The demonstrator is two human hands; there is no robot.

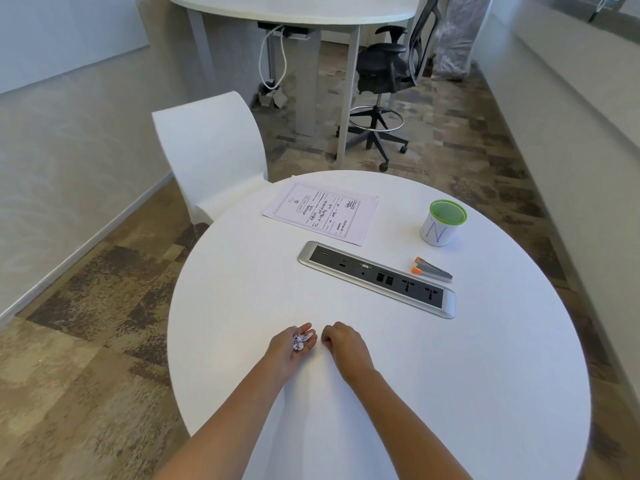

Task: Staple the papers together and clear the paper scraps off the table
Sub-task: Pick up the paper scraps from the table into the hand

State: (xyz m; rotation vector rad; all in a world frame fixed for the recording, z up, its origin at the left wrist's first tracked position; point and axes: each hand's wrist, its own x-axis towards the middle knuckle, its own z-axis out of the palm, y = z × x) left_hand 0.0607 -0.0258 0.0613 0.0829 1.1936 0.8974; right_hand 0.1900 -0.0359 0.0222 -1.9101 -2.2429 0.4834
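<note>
Crumpled paper scraps [300, 341] in cupped left hand [291, 348] above smooth round table [450, 375]

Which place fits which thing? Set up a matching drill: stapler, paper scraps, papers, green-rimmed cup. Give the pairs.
Things:
1. stapler
2. paper scraps
3. papers
4. green-rimmed cup

Places:
A. far side of the table, next to the white chair
B. in the upturned left hand
C. just beyond the socket strip
D. far right, standing upright

Pairs: 1-C, 2-B, 3-A, 4-D
</note>
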